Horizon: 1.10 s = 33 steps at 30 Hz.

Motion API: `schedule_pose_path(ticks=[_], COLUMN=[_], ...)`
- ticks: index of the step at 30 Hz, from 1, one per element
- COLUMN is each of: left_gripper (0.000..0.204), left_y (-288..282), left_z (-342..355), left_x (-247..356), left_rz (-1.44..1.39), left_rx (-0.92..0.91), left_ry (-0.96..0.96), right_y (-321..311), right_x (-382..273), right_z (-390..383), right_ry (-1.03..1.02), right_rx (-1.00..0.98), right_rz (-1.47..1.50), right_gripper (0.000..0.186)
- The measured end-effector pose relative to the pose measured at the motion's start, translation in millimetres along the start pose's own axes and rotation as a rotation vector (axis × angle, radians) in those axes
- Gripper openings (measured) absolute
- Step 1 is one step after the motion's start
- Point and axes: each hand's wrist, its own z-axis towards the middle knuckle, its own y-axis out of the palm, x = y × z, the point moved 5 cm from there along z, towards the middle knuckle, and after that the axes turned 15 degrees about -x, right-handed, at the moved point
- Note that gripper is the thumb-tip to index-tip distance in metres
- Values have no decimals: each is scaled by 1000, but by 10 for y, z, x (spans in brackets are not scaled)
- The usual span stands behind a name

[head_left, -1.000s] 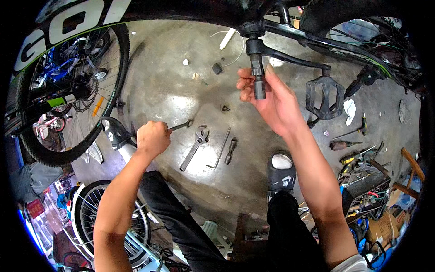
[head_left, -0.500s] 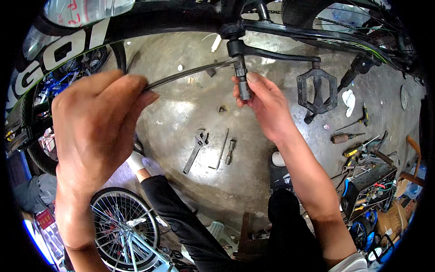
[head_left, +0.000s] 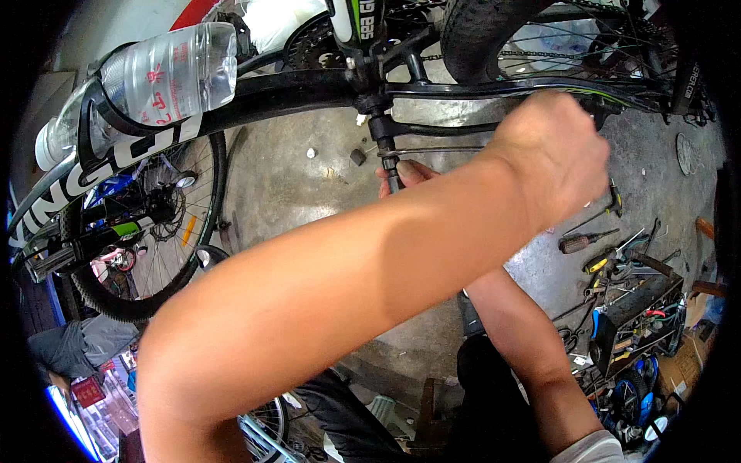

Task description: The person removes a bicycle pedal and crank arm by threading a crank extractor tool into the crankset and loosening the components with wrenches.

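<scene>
Clock face centred on the view, 12 at the top edge. Black metal cylindrical tool [head_left: 393, 176] just short of 12, its upper end meeting the inner end of the slim black crank arm [head_left: 448, 130], which runs off toward 2. Slender grey metal wrench [head_left: 440, 150] lies across the tool, nearly parallel to the crank arm, and passes behind the left wrist. Left hand [head_left: 559, 150] at 2: closed in a fist on the wrench's outer end; palm side hidden. Its forearm crosses the view from 7. Right hand [head_left: 417, 174] at 1, partly covered by that forearm: fingers wrapped about the tool's lower part. Clear plastic bottle with red lettering [head_left: 177, 77] at 10, in a black cage on the black bicycle frame [head_left: 293, 92]. Brown-handled screwdriver [head_left: 577, 242] on the floor at 3.
</scene>
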Motion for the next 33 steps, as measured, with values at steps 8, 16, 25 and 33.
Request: schedule_pose_path(ticks=[8,16,25,33], left_gripper=[10,26,19,41], left_y=[101,2261,3817,4138], left_z=[-1218,-1957,-2104,-2606], left_x=[-424,-785,-7,256], left_rz=[-102,-778,-1154,-748], left_rx=[603,470,326,-277], left_ry=[-327,-591,-996,-1176], right_y=[-201,-185,-461,-478], right_x=[-88,-145,125,242], right_z=[-259,-242,-621,-693], right_ry=[14,122,184,245], right_rx=[108,117,239,255], right_rz=[-11,-151,-356,-580], right_gripper=[35,35,32,28])
